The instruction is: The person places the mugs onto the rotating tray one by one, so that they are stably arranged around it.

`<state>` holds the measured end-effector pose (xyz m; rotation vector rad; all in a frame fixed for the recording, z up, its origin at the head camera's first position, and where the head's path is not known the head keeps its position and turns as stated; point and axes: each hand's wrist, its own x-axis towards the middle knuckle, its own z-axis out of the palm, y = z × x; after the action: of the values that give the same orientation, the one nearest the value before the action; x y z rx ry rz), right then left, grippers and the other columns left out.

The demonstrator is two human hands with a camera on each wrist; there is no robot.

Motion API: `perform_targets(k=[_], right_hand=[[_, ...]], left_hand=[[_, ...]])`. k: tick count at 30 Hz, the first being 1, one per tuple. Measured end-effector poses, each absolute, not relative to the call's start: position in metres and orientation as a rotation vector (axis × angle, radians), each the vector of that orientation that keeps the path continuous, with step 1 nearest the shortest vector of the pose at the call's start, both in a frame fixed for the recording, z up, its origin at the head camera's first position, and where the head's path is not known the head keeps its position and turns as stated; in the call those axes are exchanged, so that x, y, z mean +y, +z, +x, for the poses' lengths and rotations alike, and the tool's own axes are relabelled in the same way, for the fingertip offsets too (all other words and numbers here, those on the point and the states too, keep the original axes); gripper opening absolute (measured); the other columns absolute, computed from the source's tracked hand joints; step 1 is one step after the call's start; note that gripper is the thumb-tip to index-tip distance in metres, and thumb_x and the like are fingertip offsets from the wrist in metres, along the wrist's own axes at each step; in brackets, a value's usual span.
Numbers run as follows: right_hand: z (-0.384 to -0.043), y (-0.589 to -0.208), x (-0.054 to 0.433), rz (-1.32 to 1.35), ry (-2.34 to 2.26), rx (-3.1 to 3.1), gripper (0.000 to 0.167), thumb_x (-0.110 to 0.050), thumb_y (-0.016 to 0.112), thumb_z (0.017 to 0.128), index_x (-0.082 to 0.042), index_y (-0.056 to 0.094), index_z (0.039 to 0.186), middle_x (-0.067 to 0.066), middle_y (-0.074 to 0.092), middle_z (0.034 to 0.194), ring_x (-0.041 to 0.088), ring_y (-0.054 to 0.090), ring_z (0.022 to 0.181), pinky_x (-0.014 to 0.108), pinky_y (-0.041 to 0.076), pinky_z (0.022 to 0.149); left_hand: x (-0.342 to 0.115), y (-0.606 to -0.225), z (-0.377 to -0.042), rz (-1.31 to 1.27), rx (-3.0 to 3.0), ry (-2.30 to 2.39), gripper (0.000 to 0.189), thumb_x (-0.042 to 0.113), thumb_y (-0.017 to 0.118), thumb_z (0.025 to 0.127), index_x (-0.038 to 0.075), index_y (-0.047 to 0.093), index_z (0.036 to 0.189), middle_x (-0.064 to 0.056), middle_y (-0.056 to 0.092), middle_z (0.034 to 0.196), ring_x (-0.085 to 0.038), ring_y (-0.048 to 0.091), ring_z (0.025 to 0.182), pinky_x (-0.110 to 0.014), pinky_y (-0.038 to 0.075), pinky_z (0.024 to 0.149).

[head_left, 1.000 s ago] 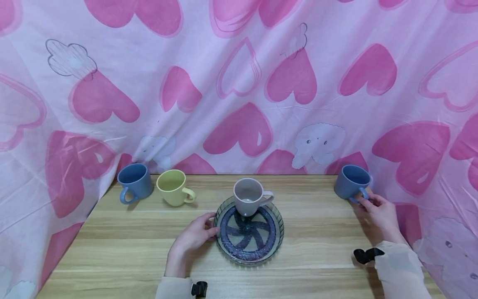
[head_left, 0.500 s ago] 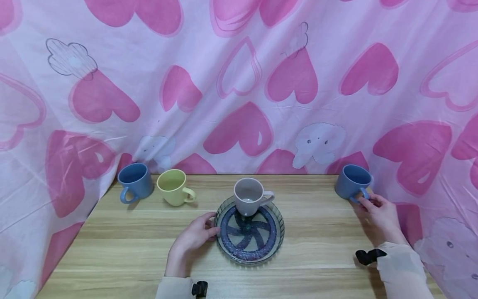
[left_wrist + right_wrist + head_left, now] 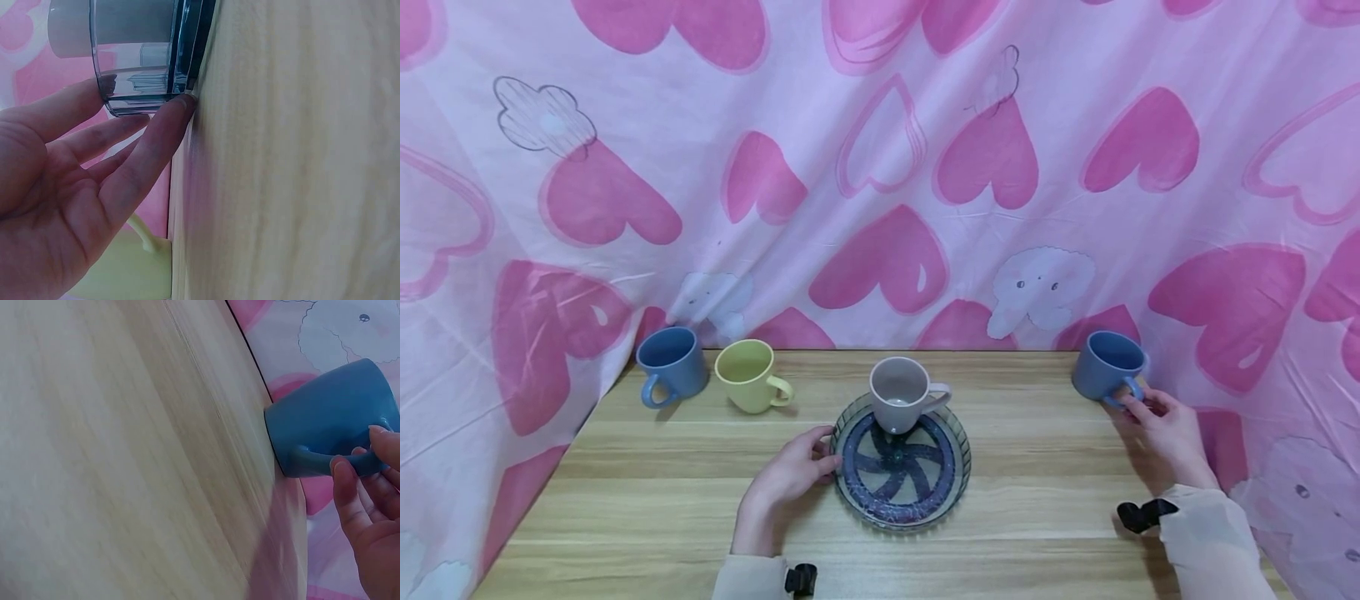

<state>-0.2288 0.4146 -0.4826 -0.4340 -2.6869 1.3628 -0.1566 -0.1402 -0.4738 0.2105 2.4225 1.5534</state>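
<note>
A round clear glass dish (image 3: 901, 507) with a dark blue swirl pattern lies mid-table. On its far side stands a pale grey mug (image 3: 891, 407), upright, handle to the right. My left hand (image 3: 790, 468) pinches the dish's left edge; in the left wrist view the thumb is at the rim of the dish (image 3: 140, 107) and a finger reaches its base by the tabletop. At the far right, my right hand (image 3: 1172, 435) holds the handle of a blue mug (image 3: 1097, 373). Thumb and fingers close round that handle in the right wrist view, with the mug (image 3: 331, 415) upright at the table's back edge.
A second blue mug (image 3: 679, 377) and a yellow mug (image 3: 747, 387) stand at the back left of the wooden table (image 3: 625, 508). Behind and beside the table hangs a pink curtain (image 3: 880, 175) with hearts.
</note>
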Motion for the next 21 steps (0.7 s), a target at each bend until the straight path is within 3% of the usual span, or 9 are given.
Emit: perform_targets(k=[8, 11, 16, 21], right_hand=[[-0.224, -0.482, 0.413, -0.336, 1.237, -2.708, 0.054, -0.043, 0.051, 0.1, 0.004, 0.057, 0.125, 0.022, 0.061, 0.111, 0.026, 0.053, 0.091, 0.018, 0.049, 0.061], [-0.224, -0.483, 0.41, -0.34, 1.295, -2.657, 0.049, -0.04, 0.052, 0.1, 0.003, 0.057, 0.123, 0.012, 0.063, 0.103, 0.021, 0.055, 0.088, 0.015, 0.05, 0.063], [-0.224, -0.483, 0.403, -0.266, 1.363, -2.49, 0.037, -0.025, 0.058, 0.099, 0.007, 0.057, 0.117, -0.011, 0.065, 0.078, 0.001, 0.062, 0.071, 0.013, 0.053, 0.062], [-0.221, -0.483, 0.396, -0.274, 1.402, -2.466, 0.035, -0.027, 0.058, 0.099, 0.004, 0.057, 0.115, -0.009, 0.065, 0.08, 0.003, 0.063, 0.072, 0.013, 0.053, 0.065]], left_hand=[[-0.14, -0.472, -0.156, 0.216, 2.424, 1.555, 0.054, 0.004, 0.065, 0.091, -0.008, 0.044, 0.139, -0.013, 0.061, 0.097, -0.022, 0.063, 0.083, -0.038, 0.057, 0.075], [-0.14, -0.473, -0.156, 0.215, 2.415, 1.561, 0.055, 0.004, 0.065, 0.091, -0.009, 0.043, 0.14, -0.014, 0.061, 0.098, -0.022, 0.063, 0.083, -0.038, 0.058, 0.075], [-0.14, -0.475, -0.157, 0.205, 2.387, 1.581, 0.056, 0.003, 0.065, 0.091, -0.01, 0.041, 0.14, -0.015, 0.061, 0.099, -0.024, 0.064, 0.081, -0.038, 0.058, 0.074], [-0.14, -0.475, -0.157, 0.203, 2.394, 1.58, 0.056, 0.003, 0.065, 0.091, -0.01, 0.041, 0.14, -0.015, 0.061, 0.099, -0.024, 0.064, 0.081, -0.038, 0.058, 0.074]])
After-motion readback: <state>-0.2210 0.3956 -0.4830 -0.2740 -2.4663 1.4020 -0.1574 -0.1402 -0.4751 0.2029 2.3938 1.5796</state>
